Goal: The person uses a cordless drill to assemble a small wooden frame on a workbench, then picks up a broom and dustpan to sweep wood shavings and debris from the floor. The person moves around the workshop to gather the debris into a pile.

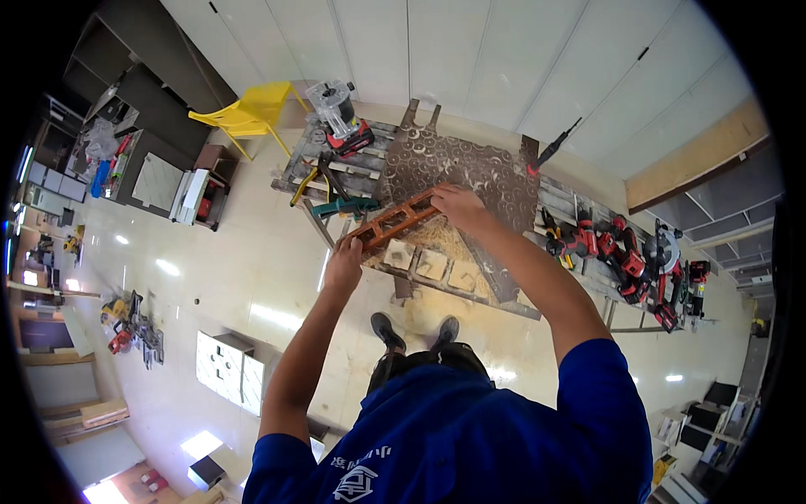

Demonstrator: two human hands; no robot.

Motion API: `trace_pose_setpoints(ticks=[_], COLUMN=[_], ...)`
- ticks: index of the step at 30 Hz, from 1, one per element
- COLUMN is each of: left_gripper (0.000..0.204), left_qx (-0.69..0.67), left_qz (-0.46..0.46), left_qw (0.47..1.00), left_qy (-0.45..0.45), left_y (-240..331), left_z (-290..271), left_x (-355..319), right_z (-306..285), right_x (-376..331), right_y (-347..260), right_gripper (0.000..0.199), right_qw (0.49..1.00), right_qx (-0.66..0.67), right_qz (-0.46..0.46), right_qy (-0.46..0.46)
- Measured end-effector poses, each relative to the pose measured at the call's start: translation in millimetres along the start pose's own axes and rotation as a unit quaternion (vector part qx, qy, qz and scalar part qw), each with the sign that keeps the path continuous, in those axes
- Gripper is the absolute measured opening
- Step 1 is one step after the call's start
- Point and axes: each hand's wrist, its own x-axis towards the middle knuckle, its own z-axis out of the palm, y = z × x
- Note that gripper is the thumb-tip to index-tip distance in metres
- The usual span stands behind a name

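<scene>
A long reddish-brown frame with several square openings (396,220) is held tilted above the workbench. My left hand (344,262) has its fingers closed round the near left end. The far right end is in the grip of my right hand (457,207). Just below the frame, pale square wood pieces (431,265) with cut-out marks lie in a row along the bench's near edge. Sawdust (453,241) covers the board beside them. Behind lies a brown board (491,172) marked with many ring-shaped cuts. A teal tool (348,206), perhaps a clamp, is close to my left hand.
A trim router with a clear housing (337,113) stands at the bench's back left, near a yellow chair (243,115). On the right are several red cordless tools (630,260) and a circular saw (663,249). A dark pointed tool (554,147) stands at the back right.
</scene>
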Motion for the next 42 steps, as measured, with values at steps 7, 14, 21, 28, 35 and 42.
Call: trace_pose_setpoints(ticks=[7,14,21,28,35,42], left_gripper=[0.019,0.018,0.023,0.023,0.040,0.031], left_qx=[0.005,-0.075,0.027,0.019,0.048,0.014], left_qz=[0.038,0.116,0.204,0.265,0.319,0.337], left_qw=[0.997,0.990,0.976,0.950,0.923,0.917], left_qy=[-0.067,0.009,-0.073,-0.163,-0.211,-0.214], left_y=[26,15,6,-10,-23,-31], left_z=[14,18,15,2,-7,-15], left_x=[-48,-18,33,13,17,10], right_z=[-4,-33,-8,-19,-15,-20], right_x=[-74,-86,-97,-126,-131,-142], right_y=[-40,-51,-44,-122,-174,-214], right_gripper=[0.020,0.019,0.035,0.034,0.020,0.022], right_qw=[0.999,0.992,0.978,0.954,0.933,0.922], right_qx=[0.020,0.017,-0.029,-0.018,-0.036,-0.037], right_qz=[0.033,0.127,0.193,0.281,0.357,0.381], right_qy=[0.002,-0.022,-0.078,-0.102,-0.027,-0.052])
